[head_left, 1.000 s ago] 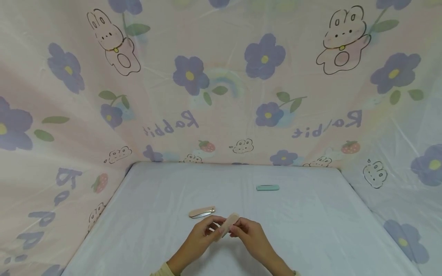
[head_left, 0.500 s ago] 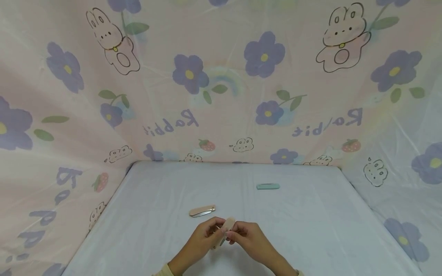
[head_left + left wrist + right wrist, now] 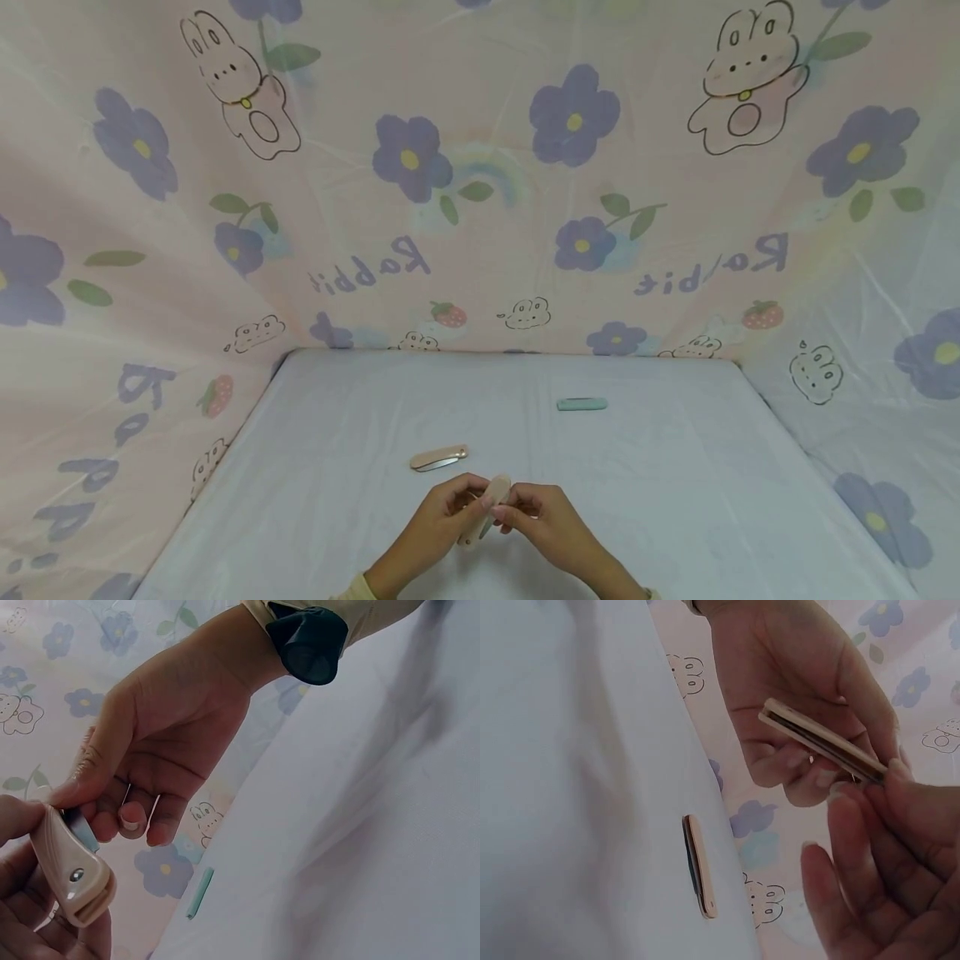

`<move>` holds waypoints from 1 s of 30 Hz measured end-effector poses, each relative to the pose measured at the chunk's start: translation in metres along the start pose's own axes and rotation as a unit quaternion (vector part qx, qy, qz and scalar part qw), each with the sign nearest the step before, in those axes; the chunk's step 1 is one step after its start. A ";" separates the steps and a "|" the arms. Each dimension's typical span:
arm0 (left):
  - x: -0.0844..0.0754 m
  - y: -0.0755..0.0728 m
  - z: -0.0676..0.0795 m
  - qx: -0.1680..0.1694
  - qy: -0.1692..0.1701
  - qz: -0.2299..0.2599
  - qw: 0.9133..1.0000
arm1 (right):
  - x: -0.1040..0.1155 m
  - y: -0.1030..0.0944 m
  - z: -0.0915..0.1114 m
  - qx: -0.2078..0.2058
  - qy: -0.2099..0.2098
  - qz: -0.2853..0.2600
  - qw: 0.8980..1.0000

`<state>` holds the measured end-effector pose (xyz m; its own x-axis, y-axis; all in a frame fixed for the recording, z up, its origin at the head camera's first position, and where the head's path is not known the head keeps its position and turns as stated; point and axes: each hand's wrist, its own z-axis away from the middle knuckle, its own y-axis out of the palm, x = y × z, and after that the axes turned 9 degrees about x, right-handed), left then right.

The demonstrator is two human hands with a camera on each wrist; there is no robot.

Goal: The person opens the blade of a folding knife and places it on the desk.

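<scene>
A beige folding knife (image 3: 498, 488) is held up between both hands, low in the middle of the head view. My left hand (image 3: 447, 507) grips its handle, thumb along the side. With thumb and fingertips, my right hand (image 3: 546, 515) pinches at the blade edge of the knife. A short stretch of blade (image 3: 82, 829) stands out from the handle beside the right thumb in the left wrist view. From the right wrist side, the knife's long slot (image 3: 817, 739) shows. The fingers hide much of the blade.
Another beige folding knife (image 3: 438, 459), its blade partly showing, lies on the white-covered table (image 3: 337, 433) ahead of my left hand. A teal folding knife (image 3: 582, 404) lies further back to the right. Flower-and-rabbit printed sheets (image 3: 487, 208) wall the table's back and sides.
The hands have come slightly down and towards me, and the held knife has turned. The right fingers have shifted along it, and some blade now shows. The two knives on the table have stayed put.
</scene>
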<state>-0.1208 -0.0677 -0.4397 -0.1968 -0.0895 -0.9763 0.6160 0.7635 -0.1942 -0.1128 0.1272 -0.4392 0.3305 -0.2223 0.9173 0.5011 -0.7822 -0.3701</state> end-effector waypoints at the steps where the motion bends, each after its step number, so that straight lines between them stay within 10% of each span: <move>1: 0.002 0.000 0.000 -0.001 0.000 0.004 1.000 | -0.001 0.000 0.000 0.000 0.001 -0.002 1.000; 11: 0.030 -0.002 -0.005 -0.023 -0.017 0.049 0.998 | -0.004 -0.003 0.002 -0.004 0.012 -0.036 0.999; 30: 0.018 0.001 -0.002 -0.035 -0.028 0.076 0.996 | -0.005 -0.002 0.003 -0.040 0.051 -0.098 0.993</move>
<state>-0.1258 -0.0674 -0.4576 -0.0603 -0.0034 -0.9982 0.5808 0.8132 -0.0378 -0.1134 0.1319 -0.4436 0.1475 -0.1165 0.9822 0.4808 -0.8594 -0.1742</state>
